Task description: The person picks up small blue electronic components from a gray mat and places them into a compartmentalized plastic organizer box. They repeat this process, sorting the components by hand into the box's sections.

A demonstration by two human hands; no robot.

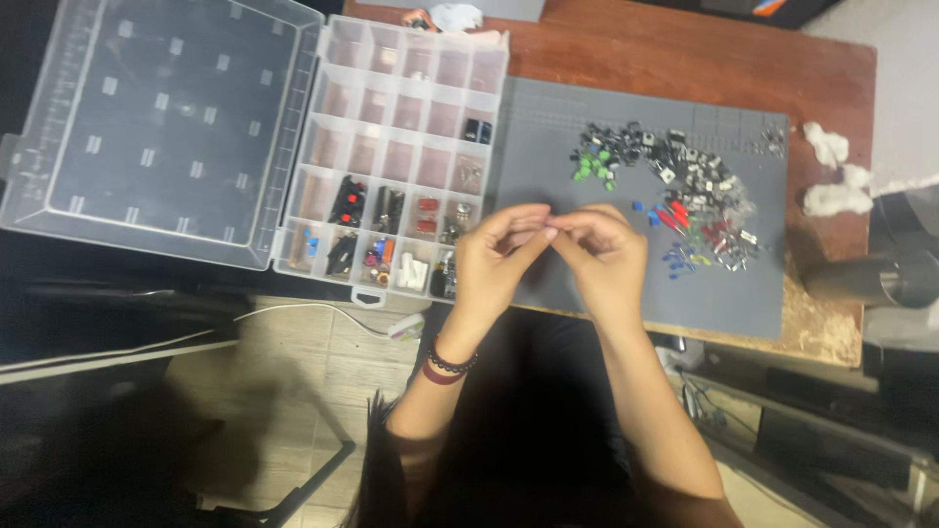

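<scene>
Left hand (497,256) and right hand (603,252) pinch together over something tiny (hidden); likely light, best held by fingertips.

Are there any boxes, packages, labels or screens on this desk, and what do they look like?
Clear plastic organizer box: left of the grey mat, rectangular, many small compartments, some holding little red, black and blue parts.
Its lid: swung open flat to the left, transparent.
No labels, signs or screens can be made out.
</scene>
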